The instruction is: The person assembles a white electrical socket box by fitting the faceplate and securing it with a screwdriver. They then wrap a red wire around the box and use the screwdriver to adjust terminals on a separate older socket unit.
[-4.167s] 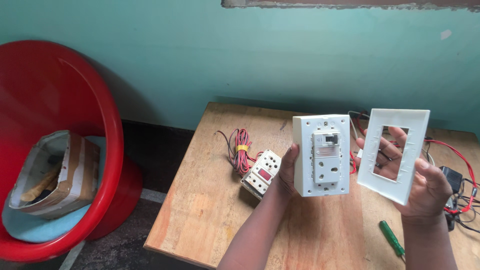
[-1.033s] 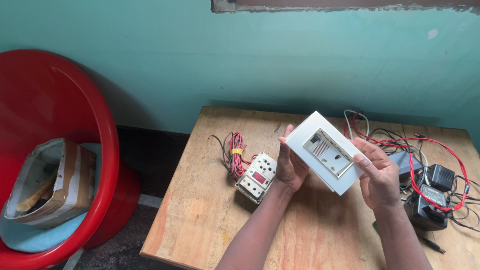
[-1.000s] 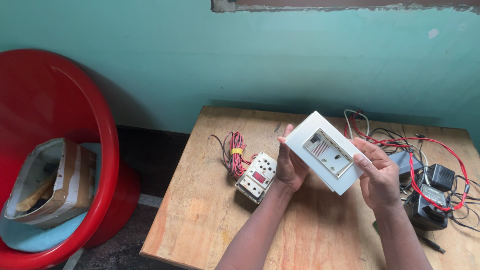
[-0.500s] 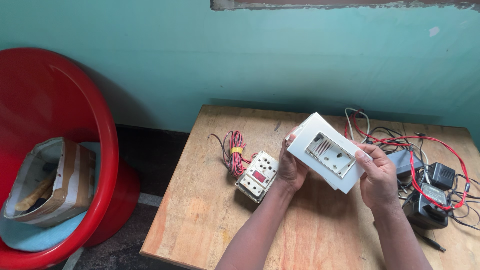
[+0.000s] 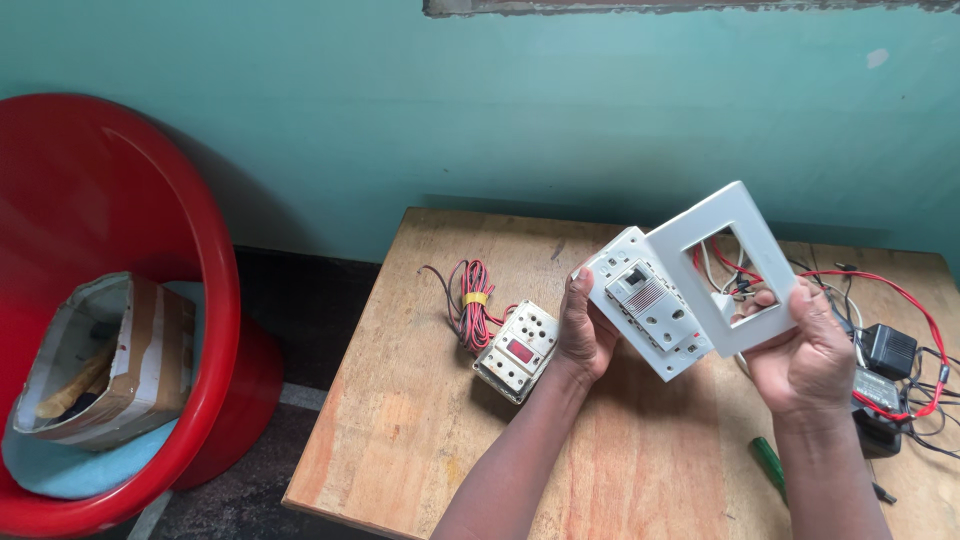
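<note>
Teal wall (image 5: pixel 400 120) runs behind a wooden bench (image 5: pixel 420 420), whose far edge sits close against it. Above the middle of the bench, the left hand (image 5: pixel 585 335) holds a white switch-and-socket module (image 5: pixel 645 310) by its left end, thumb on the front and fingers behind, so this grip is clenched on the module. The module is tilted, its right end lower than its left. The right hand (image 5: pixel 810 355) grasps a white cover frame (image 5: pixel 725 265) by its lower right corner, with a fingertip showing through the rectangular opening. The frame overlaps the right part of the module and sits in front of it (whether the two parts touch cannot be told). Both are held up off the bench.

On the bench, just left of the left hand, lies a small white switch board with a red rocker (image 5: pixel 517 350), and touching its far side is a coil of red and black wire (image 5: pixel 472 310) bound with a yellow tie. Near the right edge lie loose red wires (image 5: pixel 900 300) and black adapters (image 5: pixel 885 350). A green-handled screwdriver (image 5: pixel 768 465) lies near the front edge, beside the right forearm.

Left of the bench, on the floor, stands a red plastic chair (image 5: pixel 110 250) with a taped cardboard box (image 5: pixel 120 355) on its seat.
</note>
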